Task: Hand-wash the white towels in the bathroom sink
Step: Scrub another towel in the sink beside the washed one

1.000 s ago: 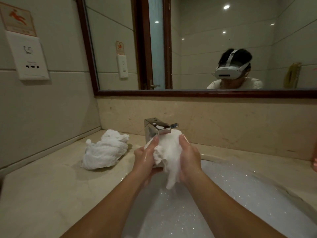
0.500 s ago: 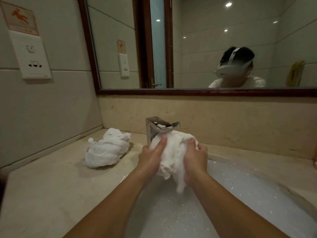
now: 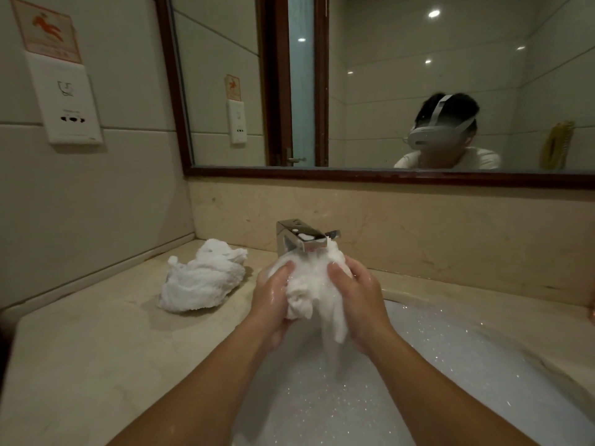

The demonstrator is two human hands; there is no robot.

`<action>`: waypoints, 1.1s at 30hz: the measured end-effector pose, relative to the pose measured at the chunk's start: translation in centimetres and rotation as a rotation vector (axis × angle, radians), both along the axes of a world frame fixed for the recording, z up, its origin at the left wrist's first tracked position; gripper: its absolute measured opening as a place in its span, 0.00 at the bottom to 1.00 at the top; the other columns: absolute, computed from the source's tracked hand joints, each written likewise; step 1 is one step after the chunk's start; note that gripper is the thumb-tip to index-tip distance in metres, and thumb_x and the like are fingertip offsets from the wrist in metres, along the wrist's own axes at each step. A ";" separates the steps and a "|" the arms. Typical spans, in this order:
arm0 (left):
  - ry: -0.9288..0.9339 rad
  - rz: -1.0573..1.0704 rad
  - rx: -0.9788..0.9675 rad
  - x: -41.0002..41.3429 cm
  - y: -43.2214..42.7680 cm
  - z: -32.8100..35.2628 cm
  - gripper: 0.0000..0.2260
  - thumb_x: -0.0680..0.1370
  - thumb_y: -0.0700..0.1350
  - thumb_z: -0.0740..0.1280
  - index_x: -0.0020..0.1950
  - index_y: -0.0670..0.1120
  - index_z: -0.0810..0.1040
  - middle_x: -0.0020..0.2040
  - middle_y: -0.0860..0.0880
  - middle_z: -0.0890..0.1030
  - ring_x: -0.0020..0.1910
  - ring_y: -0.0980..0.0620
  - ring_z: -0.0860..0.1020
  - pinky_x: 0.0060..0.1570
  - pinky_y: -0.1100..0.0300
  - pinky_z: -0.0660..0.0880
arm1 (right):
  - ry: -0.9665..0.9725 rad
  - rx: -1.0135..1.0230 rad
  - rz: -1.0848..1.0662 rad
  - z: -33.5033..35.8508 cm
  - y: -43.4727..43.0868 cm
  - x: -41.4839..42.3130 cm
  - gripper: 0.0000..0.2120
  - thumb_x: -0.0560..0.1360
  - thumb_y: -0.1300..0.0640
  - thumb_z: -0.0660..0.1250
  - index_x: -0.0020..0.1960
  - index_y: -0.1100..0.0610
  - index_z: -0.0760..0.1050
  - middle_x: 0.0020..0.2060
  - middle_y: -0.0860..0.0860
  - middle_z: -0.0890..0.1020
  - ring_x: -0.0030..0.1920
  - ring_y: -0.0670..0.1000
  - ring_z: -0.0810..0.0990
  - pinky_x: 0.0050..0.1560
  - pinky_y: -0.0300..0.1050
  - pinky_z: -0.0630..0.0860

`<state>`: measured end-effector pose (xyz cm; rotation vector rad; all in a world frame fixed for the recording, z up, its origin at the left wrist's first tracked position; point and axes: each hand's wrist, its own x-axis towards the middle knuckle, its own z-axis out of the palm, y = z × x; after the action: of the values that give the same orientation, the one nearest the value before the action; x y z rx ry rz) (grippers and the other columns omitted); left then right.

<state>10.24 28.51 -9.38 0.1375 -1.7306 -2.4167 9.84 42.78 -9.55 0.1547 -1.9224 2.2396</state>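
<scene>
The faucet spout [image 3: 306, 238] hangs directly over my grip, close against the top of the wet towel [image 3: 314, 284] bunched between my left hand [image 3: 272, 300] and right hand [image 3: 360, 297]. Below the grip the foamy sink [image 3: 434, 365] lies open. To its left a second towel [image 3: 203, 281] sits crumpled on the counter [image 3: 80, 365]; the backsplash [image 3: 434, 239] walls off the far side.

I see my two bare arms reach up from the bottom and come close together. My left hand [image 3: 272, 300] and my right hand [image 3: 357, 297] face each other, palms in. Both look wet and shiny. Their fingers curl and the thumbs press on top, squeezing the white towel [image 3: 309, 284] between them.
</scene>
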 end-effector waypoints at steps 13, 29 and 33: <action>-0.010 0.105 -0.230 0.4 1.0 -0.2 0.20 0.81 0.51 0.70 0.71 0.51 0.73 0.58 0.47 0.83 0.55 0.45 0.84 0.58 0.41 0.82 | -0.268 -0.231 -0.135 0.3 -1.8 -0.7 0.16 0.86 0.43 0.59 0.69 0.48 0.71 0.58 0.53 0.83 0.55 0.57 0.84 0.61 0.61 0.83; -0.083 0.205 -0.270 0.1 1.1 0.1 0.28 0.72 0.71 0.65 0.63 0.54 0.82 0.55 0.48 0.87 0.54 0.42 0.85 0.58 0.40 0.82 | -0.109 -0.130 -0.187 0.0 -2.4 -1.1 0.12 0.86 0.45 0.60 0.68 0.43 0.75 0.57 0.46 0.84 0.58 0.51 0.83 0.66 0.57 0.79; -0.076 0.174 -0.208 0.3 0.8 0.3 0.23 0.81 0.65 0.64 0.68 0.53 0.79 0.60 0.48 0.84 0.59 0.44 0.82 0.63 0.41 0.79 | -0.169 -0.177 -0.164 -0.1 -2.5 -0.8 0.18 0.85 0.41 0.61 0.72 0.45 0.74 0.61 0.47 0.83 0.62 0.53 0.82 0.68 0.59 0.78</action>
<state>10.55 29.35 -9.09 0.3421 -1.9026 -2.1220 9.03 40.27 -9.67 -0.2160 -1.7292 2.3605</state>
